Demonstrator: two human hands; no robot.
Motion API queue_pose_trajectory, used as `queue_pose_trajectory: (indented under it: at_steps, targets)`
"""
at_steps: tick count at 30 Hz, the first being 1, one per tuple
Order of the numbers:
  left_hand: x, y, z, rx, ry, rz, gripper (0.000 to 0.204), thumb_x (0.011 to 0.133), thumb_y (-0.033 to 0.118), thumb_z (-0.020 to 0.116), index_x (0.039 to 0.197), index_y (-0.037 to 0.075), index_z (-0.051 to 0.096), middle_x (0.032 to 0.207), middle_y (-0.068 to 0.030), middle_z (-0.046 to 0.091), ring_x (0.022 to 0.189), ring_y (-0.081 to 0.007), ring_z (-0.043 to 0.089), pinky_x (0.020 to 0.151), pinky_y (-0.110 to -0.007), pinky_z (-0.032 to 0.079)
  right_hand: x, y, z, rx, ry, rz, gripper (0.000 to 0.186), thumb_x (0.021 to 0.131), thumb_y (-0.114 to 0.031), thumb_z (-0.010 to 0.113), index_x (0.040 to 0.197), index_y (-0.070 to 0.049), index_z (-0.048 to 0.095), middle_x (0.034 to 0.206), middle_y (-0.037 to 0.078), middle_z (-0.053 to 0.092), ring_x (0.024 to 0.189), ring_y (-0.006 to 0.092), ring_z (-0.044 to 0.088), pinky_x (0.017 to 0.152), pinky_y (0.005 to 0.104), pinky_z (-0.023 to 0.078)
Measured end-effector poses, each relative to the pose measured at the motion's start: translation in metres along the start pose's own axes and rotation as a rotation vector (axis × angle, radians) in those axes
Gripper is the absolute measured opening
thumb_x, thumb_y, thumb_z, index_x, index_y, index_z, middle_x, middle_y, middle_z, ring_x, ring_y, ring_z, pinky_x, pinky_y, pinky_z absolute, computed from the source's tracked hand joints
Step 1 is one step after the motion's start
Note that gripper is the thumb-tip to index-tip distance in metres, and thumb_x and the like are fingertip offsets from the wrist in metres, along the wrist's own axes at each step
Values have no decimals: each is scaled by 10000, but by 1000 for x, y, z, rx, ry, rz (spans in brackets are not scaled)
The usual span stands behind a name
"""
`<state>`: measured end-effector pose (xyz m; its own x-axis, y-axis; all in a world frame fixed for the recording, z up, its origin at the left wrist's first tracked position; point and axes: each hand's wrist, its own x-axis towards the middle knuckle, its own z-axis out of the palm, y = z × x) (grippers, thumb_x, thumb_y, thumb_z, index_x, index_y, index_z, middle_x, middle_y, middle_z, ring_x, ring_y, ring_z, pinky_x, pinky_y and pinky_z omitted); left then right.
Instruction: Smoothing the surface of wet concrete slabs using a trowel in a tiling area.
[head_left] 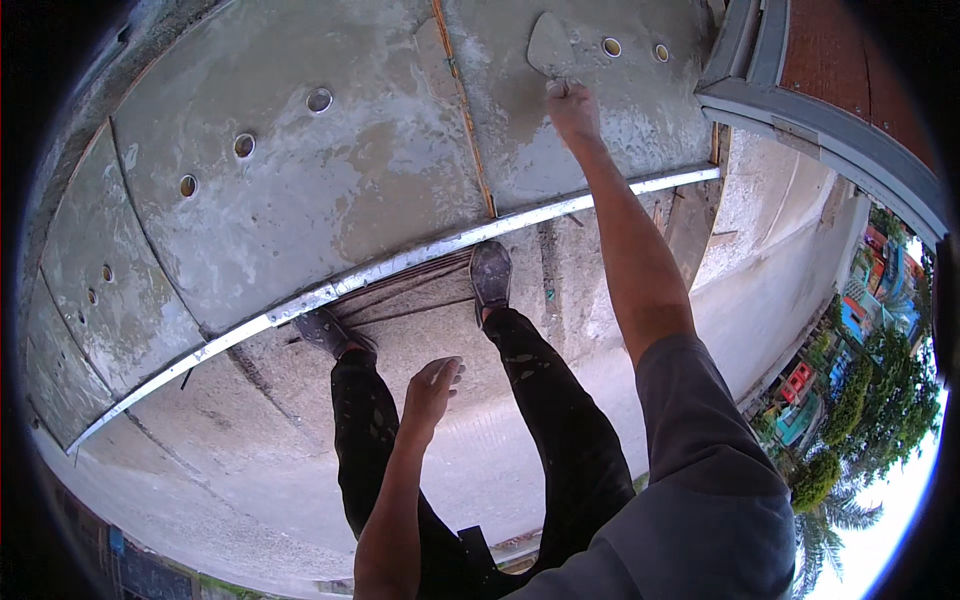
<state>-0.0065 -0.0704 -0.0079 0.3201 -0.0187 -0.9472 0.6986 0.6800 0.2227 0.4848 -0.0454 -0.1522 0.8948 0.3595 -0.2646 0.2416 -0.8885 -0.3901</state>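
Note:
Gripping the handle of a pale flat trowel (548, 45), my right hand (572, 115) reaches onto wet-looking grey cement (330, 170) at the top right of the head view. The blade lies on that surface beside two round metal-rimmed holes (611, 47). My left hand (432, 390) hangs low in the middle, fingers loosely curled and slightly apart, with nothing visible in them. A long white metal edging strip (400, 259) runs along the cement's near side, and a thin wooden strip (462, 120) divides the panels.
My shoes (490, 275) are on rough concrete (590, 300) just below the edging strip, with thin dark rods beside them. A grey-framed reddish board (840, 70) borders the top right. Trees (870, 400) and colourful buildings show beyond the slab's right edge; more holes dot the cement at left.

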Motion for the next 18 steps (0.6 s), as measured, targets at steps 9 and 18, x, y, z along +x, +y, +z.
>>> queue_pose_trajectory:
  at_steps: [9,18]
  targets:
    - [-3,-3,-5,-15,-6,1,482,1019,426,591,1279,24,643,1165,-124,716,1078,-225,678,898,-378,548,-53,51,-19,139,259,-212,261,917,-239,562,1018,-41,697,962,256,690,919,448,665,796,494,522]
    - [1,0,-2,48,-22,-36,496,1019,415,586,1301,8,617,1192,-130,704,1119,-242,666,940,-394,538,-18,80,-37,72,51,-11,290,929,-265,556,1035,-26,682,964,277,685,921,469,666,791,497,530]
